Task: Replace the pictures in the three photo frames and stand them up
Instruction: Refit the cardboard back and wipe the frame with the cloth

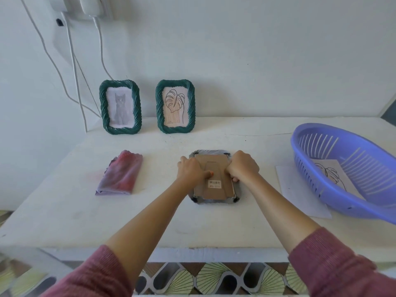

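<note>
Third frame (214, 203) lies face-down at centre of the table (150, 211), near side, brown backboard (228, 187) up w/ its fold-out stand flat. Probably laid that way so the back can be got at for the pic swap. Dark tabs show at its corners. Left hand (190, 170) sits on the frame's left edge, fingers curled over the rim, thumb laid flat on the backboard, pressing it. Right hand (243, 166) is bunched on the right edge, fingers curled round it. Can't tell if it pinches a tab or just the rim. Likely one hand steadies while the other works the back. Whether the board is going on or coming off, can't tell. Far left, near the wall, 2 green frames stand upright side by side, faces to the viewer: cat frame (120, 107) and, right of it, leaf frame (175, 106). They look parked back there to keep the work spot free. Count: 3 frames (2 up, 1 down), 2 hands, 1 folded cloth (120, 174) left of the work, perhaps for wiping glass; 1 purple basket (334, 133) at right, tilted, w/ 1 loose leaf print (331, 173) inside; 1 white sheet (300, 194) partly under it.
</note>
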Action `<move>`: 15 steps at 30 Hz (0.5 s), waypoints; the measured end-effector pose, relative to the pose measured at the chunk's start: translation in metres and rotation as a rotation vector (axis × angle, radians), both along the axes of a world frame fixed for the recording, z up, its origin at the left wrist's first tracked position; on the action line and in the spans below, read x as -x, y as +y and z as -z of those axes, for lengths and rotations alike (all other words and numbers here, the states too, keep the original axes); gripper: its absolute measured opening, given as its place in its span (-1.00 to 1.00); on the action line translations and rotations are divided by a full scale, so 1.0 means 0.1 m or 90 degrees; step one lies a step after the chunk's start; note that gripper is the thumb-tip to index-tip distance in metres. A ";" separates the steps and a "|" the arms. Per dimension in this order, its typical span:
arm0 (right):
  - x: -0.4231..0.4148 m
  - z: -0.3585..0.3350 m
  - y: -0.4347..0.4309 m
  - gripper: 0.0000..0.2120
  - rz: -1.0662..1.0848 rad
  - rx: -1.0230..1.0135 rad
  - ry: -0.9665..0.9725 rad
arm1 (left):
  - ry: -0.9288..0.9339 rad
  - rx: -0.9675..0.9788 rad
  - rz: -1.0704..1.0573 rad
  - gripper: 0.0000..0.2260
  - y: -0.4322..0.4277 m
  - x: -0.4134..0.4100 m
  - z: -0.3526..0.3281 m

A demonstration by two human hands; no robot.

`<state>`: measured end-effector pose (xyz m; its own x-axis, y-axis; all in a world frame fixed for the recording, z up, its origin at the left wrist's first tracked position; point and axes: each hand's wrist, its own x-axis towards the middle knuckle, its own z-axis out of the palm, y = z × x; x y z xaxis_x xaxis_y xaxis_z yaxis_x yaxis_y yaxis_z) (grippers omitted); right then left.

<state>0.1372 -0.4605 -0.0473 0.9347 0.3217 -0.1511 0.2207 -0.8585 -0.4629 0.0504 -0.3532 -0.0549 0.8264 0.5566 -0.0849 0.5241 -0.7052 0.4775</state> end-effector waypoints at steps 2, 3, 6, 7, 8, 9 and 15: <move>0.02 -0.01 -0.03 -0.82 -0.003 -0.019 0.005 | -0.010 0.039 0.004 -0.62 0.02 0.02 -0.03; 0.02 -0.01 -0.04 -0.83 -0.004 -0.032 0.012 | -0.030 0.059 0.000 -0.67 0.04 0.03 -0.04; 0.00 -0.02 -0.14 -0.86 -0.018 -0.118 0.046 | -0.116 0.093 -0.048 -0.78 0.12 0.12 -0.06; 0.00 -0.02 -0.19 -0.86 -0.022 -0.145 0.042 | -0.134 0.087 -0.060 -0.73 0.14 0.16 -0.06; 0.00 -0.01 -0.25 -0.87 -0.024 -0.162 0.028 | -0.134 0.080 -0.064 -0.71 0.17 0.20 -0.07; 0.01 0.00 -0.29 -0.89 -0.026 -0.167 0.014 | -0.127 0.077 -0.059 -0.71 0.18 0.24 -0.07; 0.16 0.10 -0.40 -0.88 -0.065 -0.160 -0.010 | -0.069 0.057 0.025 -0.77 0.14 0.41 -0.01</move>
